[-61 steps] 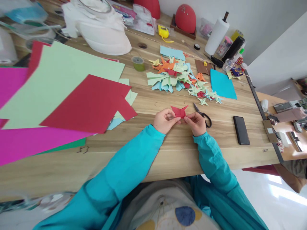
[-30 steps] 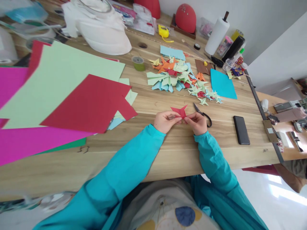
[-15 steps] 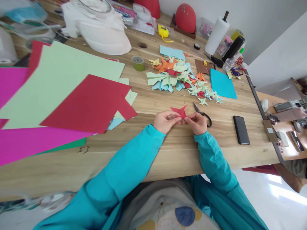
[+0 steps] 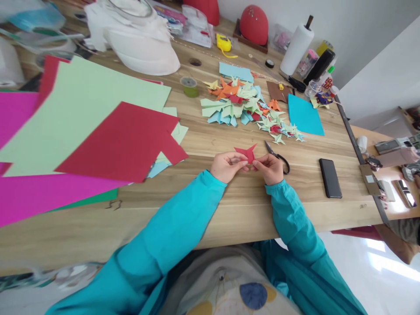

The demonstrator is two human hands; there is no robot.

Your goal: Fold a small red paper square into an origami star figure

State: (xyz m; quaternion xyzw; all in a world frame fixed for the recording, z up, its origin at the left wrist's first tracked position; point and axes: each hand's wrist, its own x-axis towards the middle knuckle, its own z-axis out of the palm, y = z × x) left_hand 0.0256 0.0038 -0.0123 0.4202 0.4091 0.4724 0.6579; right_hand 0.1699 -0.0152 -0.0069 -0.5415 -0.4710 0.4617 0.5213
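Note:
A small folded red paper piece [image 4: 246,153] with pointed tips is pinched between both my hands just above the wooden table [image 4: 229,205]. My left hand [image 4: 226,168] grips its left side with thumb and fingers. On the right side, my right hand [image 4: 271,168] pinches the fold. Both arms wear teal sleeves. Black-handled scissors [image 4: 278,157] lie right beside my right hand.
A pile of folded paper shapes [image 4: 244,109] lies beyond the hands, with a blue sheet [image 4: 304,116] to its right. Large red [image 4: 121,142], pale green and magenta sheets cover the left. A black phone [image 4: 330,177] lies at the right. A paper towel roll [image 4: 296,49] stands far back.
The red paper piece has gone from a wider shape to a narrower one between my fingers. Both hands have stayed in nearly the same place.

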